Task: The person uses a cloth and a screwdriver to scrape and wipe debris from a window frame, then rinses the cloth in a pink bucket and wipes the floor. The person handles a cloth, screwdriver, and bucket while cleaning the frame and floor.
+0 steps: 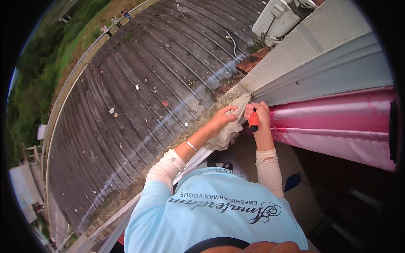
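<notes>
Left hand is curled on the beige rag, right hand wrapped round the red handle; I'd hold the rag taut and go gently by the window frame.

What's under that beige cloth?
Beside the beige cloth, a rough concrete ledge shows. What lies directly beneath cannot be seen: the folds and left hand cover it.

They wear a light blue shirt with dark lettering, a black neckband, pale sleeves and a silver bracelet.
</notes>
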Available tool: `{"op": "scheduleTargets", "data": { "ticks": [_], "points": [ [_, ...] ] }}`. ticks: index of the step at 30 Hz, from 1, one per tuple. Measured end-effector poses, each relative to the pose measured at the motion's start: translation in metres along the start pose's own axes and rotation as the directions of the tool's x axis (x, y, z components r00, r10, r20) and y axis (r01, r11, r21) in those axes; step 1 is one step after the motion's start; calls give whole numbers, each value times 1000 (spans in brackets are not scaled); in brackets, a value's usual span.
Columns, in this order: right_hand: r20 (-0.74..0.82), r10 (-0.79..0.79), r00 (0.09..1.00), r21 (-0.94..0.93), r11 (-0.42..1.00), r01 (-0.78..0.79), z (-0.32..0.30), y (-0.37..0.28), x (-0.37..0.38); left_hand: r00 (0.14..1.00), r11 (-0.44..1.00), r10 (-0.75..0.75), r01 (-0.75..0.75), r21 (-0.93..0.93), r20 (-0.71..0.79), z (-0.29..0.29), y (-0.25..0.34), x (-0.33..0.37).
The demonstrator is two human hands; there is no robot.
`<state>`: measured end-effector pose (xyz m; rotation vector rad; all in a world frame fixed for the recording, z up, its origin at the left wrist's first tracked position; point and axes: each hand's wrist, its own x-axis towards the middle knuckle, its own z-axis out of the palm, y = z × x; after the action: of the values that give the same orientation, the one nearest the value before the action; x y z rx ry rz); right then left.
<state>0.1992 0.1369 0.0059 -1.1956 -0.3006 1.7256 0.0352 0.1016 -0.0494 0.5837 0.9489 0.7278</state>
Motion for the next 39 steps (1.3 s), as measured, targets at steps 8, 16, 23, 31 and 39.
{"op": "scheduleTargets", "data": {
  "ticks": [8, 16, 23, 31, 39],
  "points": [
    [56, -53, 997, 0, 999, 53, 27, -23, -52, 999, 999, 42, -42, -17, -28, -16, -7, -11],
    [-29, 2, 1000, 223, 975, 4, 5, 0, 2, 995, 995, 94, -93, 33, -30, -6, -6, -2],
    [-18, -132, 991, 90, 987, 133, 45, -23, -59, 986, 976, 165, -160, 151, -26, -15, 3, -14],
    [78, -110, 991, 320, 944, 80, 37, -1, -33, 983, 973, 170, -157, 169, -64, -19, 5, -12],
    [-180, -66, 982, 97, 992, 85, 6, 42, 24, 967, 920, 245, -211, 330, -65, -25, -4, 8]
  ]
}}
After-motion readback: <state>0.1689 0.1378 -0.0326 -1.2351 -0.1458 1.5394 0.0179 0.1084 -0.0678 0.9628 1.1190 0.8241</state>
